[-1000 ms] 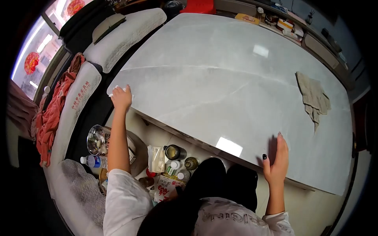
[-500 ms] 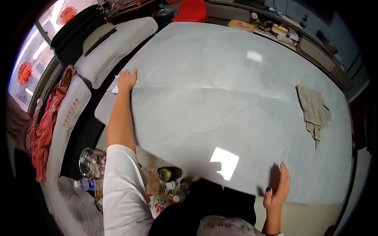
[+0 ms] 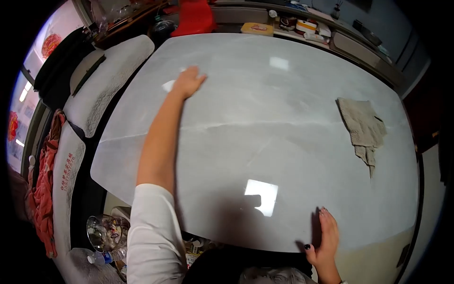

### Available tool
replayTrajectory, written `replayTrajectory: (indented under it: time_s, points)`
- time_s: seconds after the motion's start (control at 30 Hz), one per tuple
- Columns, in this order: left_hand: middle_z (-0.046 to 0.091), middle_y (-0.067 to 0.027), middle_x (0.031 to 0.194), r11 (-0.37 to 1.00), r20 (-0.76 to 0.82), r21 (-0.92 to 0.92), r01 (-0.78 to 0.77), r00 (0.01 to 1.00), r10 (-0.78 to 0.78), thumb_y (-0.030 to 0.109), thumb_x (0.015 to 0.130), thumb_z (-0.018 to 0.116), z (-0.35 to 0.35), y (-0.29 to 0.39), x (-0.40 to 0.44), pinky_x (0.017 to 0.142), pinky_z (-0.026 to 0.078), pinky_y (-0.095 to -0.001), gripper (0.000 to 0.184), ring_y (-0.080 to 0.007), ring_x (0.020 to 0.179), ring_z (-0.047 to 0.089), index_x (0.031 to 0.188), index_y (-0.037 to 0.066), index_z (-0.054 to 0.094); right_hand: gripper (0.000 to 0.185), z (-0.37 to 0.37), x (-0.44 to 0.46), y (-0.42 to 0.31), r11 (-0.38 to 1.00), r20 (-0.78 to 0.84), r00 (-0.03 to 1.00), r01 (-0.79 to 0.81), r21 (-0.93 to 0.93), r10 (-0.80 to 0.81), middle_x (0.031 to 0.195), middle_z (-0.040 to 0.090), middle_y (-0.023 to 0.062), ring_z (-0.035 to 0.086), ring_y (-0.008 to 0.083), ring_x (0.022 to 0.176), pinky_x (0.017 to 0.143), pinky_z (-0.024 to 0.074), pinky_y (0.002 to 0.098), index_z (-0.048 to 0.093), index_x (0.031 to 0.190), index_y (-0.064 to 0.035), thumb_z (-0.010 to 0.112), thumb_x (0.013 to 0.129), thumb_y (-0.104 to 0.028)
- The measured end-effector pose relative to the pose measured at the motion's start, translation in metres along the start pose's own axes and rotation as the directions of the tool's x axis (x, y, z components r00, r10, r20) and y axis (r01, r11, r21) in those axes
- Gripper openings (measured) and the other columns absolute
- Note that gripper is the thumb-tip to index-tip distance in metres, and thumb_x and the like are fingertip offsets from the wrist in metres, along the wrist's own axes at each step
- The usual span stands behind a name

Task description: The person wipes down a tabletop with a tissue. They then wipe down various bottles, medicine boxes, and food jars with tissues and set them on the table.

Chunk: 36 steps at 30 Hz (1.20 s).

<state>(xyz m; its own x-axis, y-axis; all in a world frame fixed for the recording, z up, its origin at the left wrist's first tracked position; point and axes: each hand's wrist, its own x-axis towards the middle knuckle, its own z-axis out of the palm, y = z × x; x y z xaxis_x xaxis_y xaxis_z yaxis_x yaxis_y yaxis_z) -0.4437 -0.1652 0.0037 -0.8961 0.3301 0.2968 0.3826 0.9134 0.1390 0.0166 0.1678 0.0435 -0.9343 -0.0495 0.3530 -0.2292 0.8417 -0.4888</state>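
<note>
While the left arm (image 3: 160,139) reaches out long and nearly straight over the pale grey marbled tabletop (image 3: 279,146), its white sleeve (image 3: 153,227) ends near the elbow, above the near edge of the table.

Left hand (image 3: 189,83): palm down at the far left part of the surface, wrist in line with the forearm; thumb spread out to the right, fingers pointing away from the body. White wipe (image 3: 168,85): on the tabletop, partly beneath this hand, one corner showing to its left; how tightly the fingers close on it is hidden.

Right hand (image 3: 326,240): at the near edge, right of centre, forearm rising from below; fingers long and together, pointing away, thumb well apart, one dark thumbnail; open, nothing held. Contact with the table cannot be told; shadow to its left.

Grey-beige cloth (image 3: 362,124): rumpled, lying on the right part of the tabletop, well apart from both hands, a narrow tail towards the near side.

Surroundings: red chair (image 3: 195,20), beyond the far edge; white-covered seating (image 3: 71,177) with reddish fabric (image 3: 43,189), at left; clear bowl (image 3: 106,233) and plastic bottle (image 3: 105,257), below the near left edge.
</note>
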Motion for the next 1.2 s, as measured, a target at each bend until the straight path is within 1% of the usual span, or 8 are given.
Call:
replayTrajectory:
  time_s: [0.27, 0.4, 0.53, 0.67, 0.83, 0.93, 1.1, 1.2]
  points:
    - [0.031, -0.0212, 0.134, 0.835, 0.045, -0.160, -0.526, 0.842, 0.538, 0.044, 0.088, 0.033, 0.020, 0.229, -0.021, 0.104, 0.020, -0.0354, 0.062, -0.0304, 0.127, 0.025, 0.127, -0.005, 0.032, 0.058, -0.011, -0.004, 0.011, 0.985, 0.014, 0.995, 0.092, 0.147, -0.095, 0.121, 0.045, 0.0229, 0.046, 0.0394, 0.109, 0.091, 0.0367, 0.0430, 0.045, 0.116, 0.0053, 0.053, 0.077, -0.037]
    - [0.028, -0.0190, 0.136, 0.854, 0.088, -0.229, -0.467, 0.864, 0.496, 0.043, 0.089, 0.030, 0.018, 0.226, -0.023, 0.105, 0.020, -0.0364, 0.061, -0.0282, 0.128, 0.024, 0.128, -0.003, 0.030, 0.053, -0.028, 0.002, 0.024, 0.954, 0.121, 0.989, 0.048, 0.297, -0.087, 0.124, 0.043, 0.0220, 0.043, 0.0380, 0.112, 0.094, 0.0345, 0.0419, 0.045, 0.117, 0.0038, 0.058, 0.073, -0.023]
    - [0.029, -0.0172, 0.136, 0.932, 0.114, -0.166, -0.321, 0.933, 0.342, 0.042, 0.089, 0.030, 0.020, 0.205, 0.002, 0.104, 0.021, -0.0365, 0.059, -0.0276, 0.128, 0.024, 0.129, -0.001, 0.031, 0.051, -0.043, 0.030, 0.037, 0.975, 0.225, 0.965, 0.086, 0.204, -0.132, 0.124, 0.042, 0.0217, 0.041, 0.0378, 0.113, 0.094, 0.0341, 0.0405, 0.045, 0.116, 0.0035, 0.060, 0.071, -0.016]
    - [0.031, -0.0173, 0.135, 0.999, 0.143, -0.038, 0.012, 0.990, -0.006, 0.042, 0.089, 0.031, 0.013, 0.134, 0.037, 0.103, 0.021, -0.0366, 0.060, -0.0278, 0.127, 0.026, 0.129, -0.002, 0.031, 0.050, -0.052, 0.080, 0.047, 0.984, 0.289, 0.945, 0.122, 0.133, -0.156, 0.124, 0.042, 0.0215, 0.041, 0.0379, 0.113, 0.094, 0.0343, 0.0394, 0.045, 0.115, 0.0035, 0.060, 0.071, -0.016]
    - [0.029, -0.0152, 0.137, 0.915, -0.126, 0.084, 0.394, 0.916, -0.382, 0.039, 0.088, 0.034, 0.005, 0.034, 0.010, 0.105, 0.013, -0.0441, 0.057, -0.0281, 0.129, 0.021, 0.132, 0.003, 0.028, 0.051, -0.053, 0.144, 0.044, 0.974, 0.332, 0.919, 0.168, 0.154, -0.211, 0.125, 0.041, 0.0213, 0.040, 0.0367, 0.115, 0.096, 0.0330, 0.0396, 0.043, 0.117, 0.0039, 0.058, 0.072, -0.015]
    - [0.030, -0.0154, 0.137, 0.940, -0.419, -0.212, 0.269, 0.844, -0.336, 0.030, 0.088, 0.041, -0.029, 0.061, -0.029, 0.105, 0.010, -0.0451, 0.054, -0.0294, 0.129, 0.021, 0.132, 0.002, 0.028, 0.050, -0.025, 0.181, 0.040, 0.965, 0.325, 0.918, 0.172, 0.195, -0.229, 0.126, 0.041, 0.0210, 0.039, 0.0365, 0.116, 0.097, 0.0317, 0.0391, 0.042, 0.119, 0.0035, 0.056, 0.074, -0.014]
    - [0.036, -0.0165, 0.132, 0.784, -0.363, -0.568, 0.251, 0.778, -0.512, 0.019, 0.085, 0.045, -0.038, 0.058, -0.078, 0.103, 0.014, -0.0459, 0.048, -0.0317, 0.127, 0.026, 0.128, -0.002, 0.034, 0.048, 0.066, 0.272, -0.007, 0.906, 0.307, 0.870, 0.292, 0.307, -0.385, 0.126, 0.040, 0.0200, 0.037, 0.0358, 0.117, 0.098, 0.0309, 0.0386, 0.041, 0.121, 0.0015, 0.052, 0.076, -0.012]
    - [0.038, -0.0178, 0.130, 0.804, -0.408, -0.521, 0.286, 0.745, -0.529, 0.017, 0.085, 0.044, -0.042, 0.052, -0.079, 0.102, 0.018, -0.0464, 0.045, -0.0339, 0.124, 0.030, 0.125, -0.003, 0.037, 0.048, 0.124, 0.322, -0.044, 0.859, 0.231, 0.837, 0.432, 0.275, -0.495, 0.128, 0.038, 0.0193, 0.035, 0.0352, 0.119, 0.098, 0.0308, 0.0393, 0.041, 0.122, 0.0005, 0.053, 0.077, -0.014]
